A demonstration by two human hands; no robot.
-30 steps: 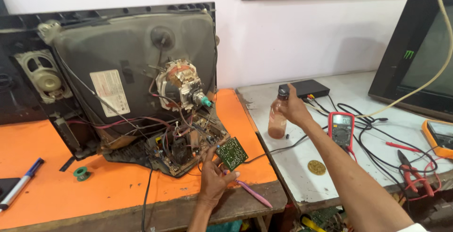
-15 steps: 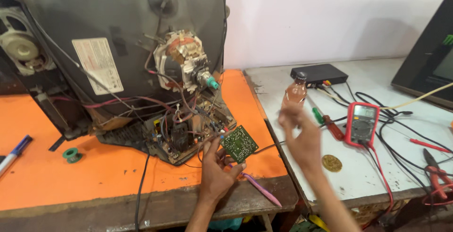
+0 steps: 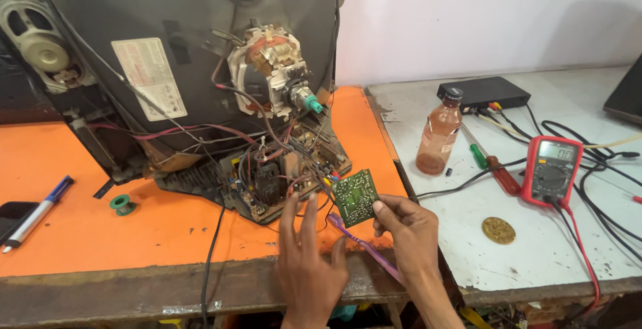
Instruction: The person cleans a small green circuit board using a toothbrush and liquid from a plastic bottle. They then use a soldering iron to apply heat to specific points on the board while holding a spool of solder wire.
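board: small green circuit board (image 3: 356, 196), just off the front right corner of the TV chassis (image 3: 267, 182), wires tying it back to the chassis
board axis: near-square; tilted, copper face toward the camera, one corner up-right, low corner down-left
right hand: right hand (image 3: 411, 225) pinches the board's right edge, thumb and fingertips closed on it
left hand: left hand (image 3: 309, 255) fingers spread and released, tips at the chassis front edge, just left of the board; grips nothing
under board: purple tool (image 3: 366, 249) lies diagonal on the orange table (image 3: 80, 235), running from below the board down-right to the table's front edge
edges: board hangs near the seam between the orange table and the white bench (image 3: 468, 235)
open room: bare orange surface left of the chassis, out to the green solder reel (image 3: 121, 203) and pen (image 3: 37, 212)
right of board: brown bottle (image 3: 439, 132), screwdriver (image 3: 491, 163), red multimeter (image 3: 552, 170), round brass disc (image 3: 498, 230), all well apart from it
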